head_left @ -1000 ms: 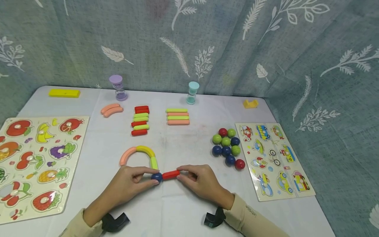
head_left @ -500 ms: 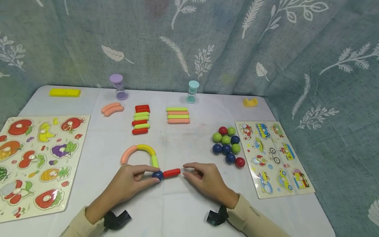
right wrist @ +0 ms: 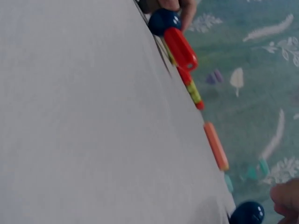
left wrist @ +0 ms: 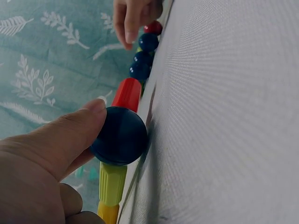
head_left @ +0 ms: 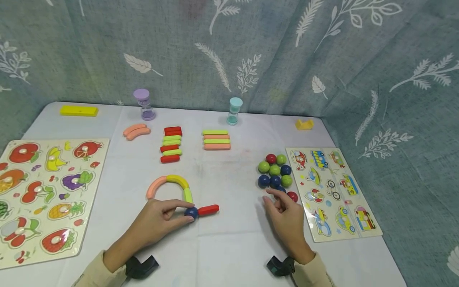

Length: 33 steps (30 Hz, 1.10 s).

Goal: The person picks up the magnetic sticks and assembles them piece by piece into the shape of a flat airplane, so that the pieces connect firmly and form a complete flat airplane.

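Right hand near puzzle board's edge

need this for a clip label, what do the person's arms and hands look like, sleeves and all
The left sleeve and right sleeve are beige, with a black, angular camera at each wrist. The left hand and right hand wear no gloves.

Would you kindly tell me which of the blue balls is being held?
The blue ball pinched by the left hand, with a red rod against it; the other blue balls lie clustered near the right hand.
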Motion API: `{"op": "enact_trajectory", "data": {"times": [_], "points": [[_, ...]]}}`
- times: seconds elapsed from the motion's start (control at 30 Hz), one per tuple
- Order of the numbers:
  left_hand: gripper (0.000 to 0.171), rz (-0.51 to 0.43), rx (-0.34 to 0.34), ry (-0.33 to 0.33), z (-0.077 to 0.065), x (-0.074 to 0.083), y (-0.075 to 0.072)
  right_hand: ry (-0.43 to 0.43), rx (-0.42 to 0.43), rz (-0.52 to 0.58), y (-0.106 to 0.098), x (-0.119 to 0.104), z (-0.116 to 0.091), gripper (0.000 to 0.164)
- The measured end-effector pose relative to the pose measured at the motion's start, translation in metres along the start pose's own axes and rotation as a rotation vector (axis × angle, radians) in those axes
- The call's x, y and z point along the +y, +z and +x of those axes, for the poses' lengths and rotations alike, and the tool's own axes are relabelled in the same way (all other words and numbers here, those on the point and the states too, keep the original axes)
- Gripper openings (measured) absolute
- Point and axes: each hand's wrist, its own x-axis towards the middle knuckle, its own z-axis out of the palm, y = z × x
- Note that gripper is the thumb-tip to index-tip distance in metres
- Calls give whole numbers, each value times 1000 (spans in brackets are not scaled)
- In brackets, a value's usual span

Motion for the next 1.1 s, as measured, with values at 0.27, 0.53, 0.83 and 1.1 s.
{"op": "enact_trajectory", "data": {"times": [0.27, 0.53, 0.83, 1.1], "points": [[29, 9, 11, 1, 0, -1, 0, 171, 177, -20, -12, 8, -1, 22], [29, 12, 3, 7, -2, -1, 1, 258, 192, -78, -12, 14, -1, 33], [29, 14, 4, 11, 0, -1, 0, 296, 119, -102, -9, 15, -2, 33], [29, 6, 3, 20, -1, -1, 1, 265, 73, -94, -5, 13, -7, 31]]}}
